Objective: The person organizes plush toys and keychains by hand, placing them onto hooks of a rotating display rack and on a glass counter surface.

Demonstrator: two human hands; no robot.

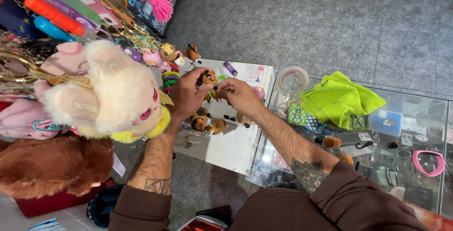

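Brown small plush toy (209, 77), round head with dark patches, sits pinched in the left hand (186, 95), fingers curled around it from the left side, held above the white table (236, 141). Right hand (238, 95) meets it from the right, fingertips (221, 88) pressed together in a pinch on something small right at the toy's edge; what exactly it pinches is too small to tell, a bit of green shows just beside it. Both hands touch or nearly touch over the table's far half. Below the hands, on the white table, lie 2 or 3 more small brown plush figures (204, 123) bunched together, plus a few dark little bits near them. 2 similar brown figures (192, 51) stand up on stalks at the table's far edge, next to a stack of coloured rings (170, 79). A purple lighter (230, 68) lies on the far part of the table, near a printed card (255, 73). Left of the hands hangs a big cream fluffy plush (115, 92) with pink eyes and yellow trim, a pink plush behind it, a dark brown furry one (52, 165) below. Right of the table is a glass display case (415, 117); on its top rest a clear tape roll (292, 81) and a neon yellow-green cloth (339, 99), with a pink ring (428, 162) further right. Both forearms tattooed, brown sleeves pushed up. Grey tiled floor (354, 18) beyond.
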